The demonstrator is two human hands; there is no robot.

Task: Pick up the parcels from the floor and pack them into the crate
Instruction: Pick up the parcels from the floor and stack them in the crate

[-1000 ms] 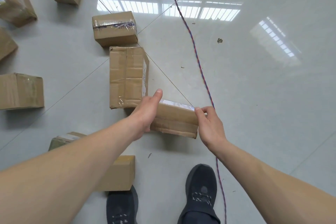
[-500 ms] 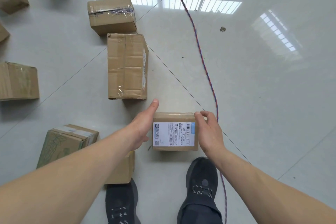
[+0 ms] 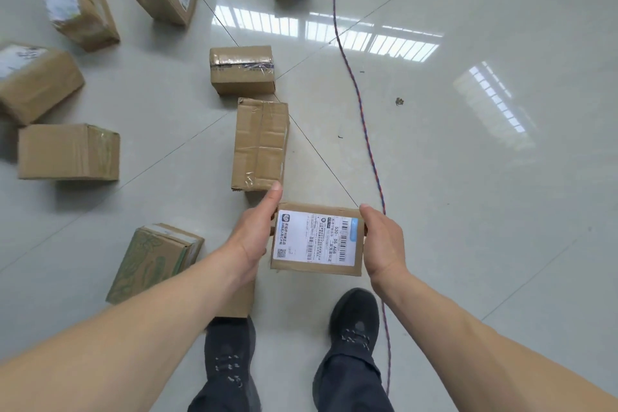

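— Where was there room?
— Bare floor (image 3: 485,194) lay open right of the cord (image 3: 368,144).
— And left?
— Parcels crowded it: a long box (image 3: 259,144) just beyond, a green-printed box (image 3: 150,261) near left.

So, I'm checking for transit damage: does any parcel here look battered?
Yes: the long parcel lying just beyond the held parcel has creased, buckled cardboard and wrinkled tape across its top.
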